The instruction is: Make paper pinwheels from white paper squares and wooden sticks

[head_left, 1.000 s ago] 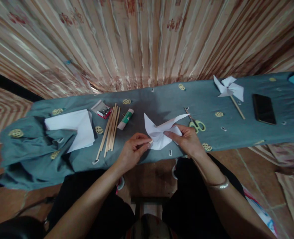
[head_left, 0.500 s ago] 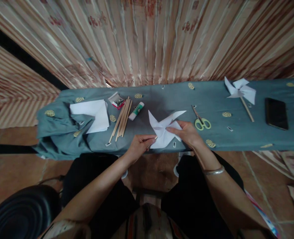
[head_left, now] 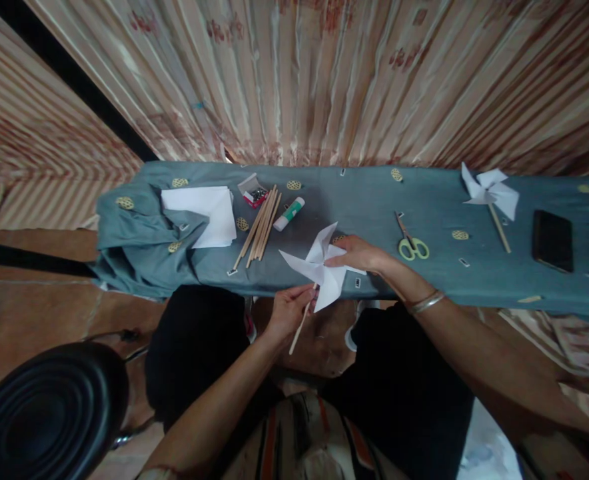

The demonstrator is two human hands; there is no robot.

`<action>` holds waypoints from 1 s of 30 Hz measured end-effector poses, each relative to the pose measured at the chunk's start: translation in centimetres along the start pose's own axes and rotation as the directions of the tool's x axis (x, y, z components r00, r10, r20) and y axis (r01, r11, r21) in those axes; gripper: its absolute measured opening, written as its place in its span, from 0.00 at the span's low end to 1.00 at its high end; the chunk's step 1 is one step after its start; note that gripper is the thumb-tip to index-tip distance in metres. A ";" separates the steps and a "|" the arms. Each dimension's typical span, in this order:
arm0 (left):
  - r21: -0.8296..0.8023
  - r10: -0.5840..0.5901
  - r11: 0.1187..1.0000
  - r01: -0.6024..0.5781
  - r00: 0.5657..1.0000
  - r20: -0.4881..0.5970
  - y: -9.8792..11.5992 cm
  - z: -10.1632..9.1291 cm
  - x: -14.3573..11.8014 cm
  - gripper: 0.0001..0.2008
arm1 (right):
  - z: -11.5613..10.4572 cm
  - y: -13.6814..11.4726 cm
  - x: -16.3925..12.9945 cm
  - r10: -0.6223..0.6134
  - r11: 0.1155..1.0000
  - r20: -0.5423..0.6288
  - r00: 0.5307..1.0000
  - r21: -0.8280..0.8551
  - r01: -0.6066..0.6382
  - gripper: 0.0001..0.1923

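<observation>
The left hand (head_left: 288, 311) is pinching the thin stick (head_left: 302, 320) at six o'clock under the light, easily creased paper pinwheel (head_left: 319, 268), while the right hand (head_left: 357, 255) is pinching its centre folds, likely the safest grips.

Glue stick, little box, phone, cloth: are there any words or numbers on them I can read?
No text can be read anywhere in this picture.
Glue stick: green and white label, too small and blurred to read.
Small box: red edge, no readable print.
Phone: dark screen, nothing shown.
Blue cloth: small white tags and yellow round patterns, too tiny to read.
Paper pinwheel, in the hands: plain white.
</observation>
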State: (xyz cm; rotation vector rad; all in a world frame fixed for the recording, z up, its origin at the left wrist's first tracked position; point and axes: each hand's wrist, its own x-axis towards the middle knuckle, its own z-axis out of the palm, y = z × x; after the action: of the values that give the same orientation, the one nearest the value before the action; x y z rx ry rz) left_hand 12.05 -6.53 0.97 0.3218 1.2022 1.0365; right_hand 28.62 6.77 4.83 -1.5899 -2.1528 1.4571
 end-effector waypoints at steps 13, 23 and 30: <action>-0.041 -0.049 0.998 0.048 0.999 -0.016 -1.6 0.4 -0.4 0.15 | -1.0 -3.3 1.6 0.068 0.802 0.220 0.973 -0.593 0.078 0.10; -0.007 -0.196 0.980 0.197 0.977 0.087 -1.5 0.3 -0.2 0.17 | -1.4 -3.6 2.7 0.097 0.801 0.276 0.956 -0.592 0.090 0.08; 0.029 -0.146 0.989 0.143 0.982 0.118 -1.5 0.2 0.0 0.19 | -1.5 -3.7 3.0 0.144 0.797 0.304 0.942 -0.600 0.072 0.09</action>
State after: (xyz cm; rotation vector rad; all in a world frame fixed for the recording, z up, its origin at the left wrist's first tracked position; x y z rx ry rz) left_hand 12.93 -7.27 -0.05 0.3040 1.1113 0.8673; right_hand 25.55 10.02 7.07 -1.6344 -3.0446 1.1691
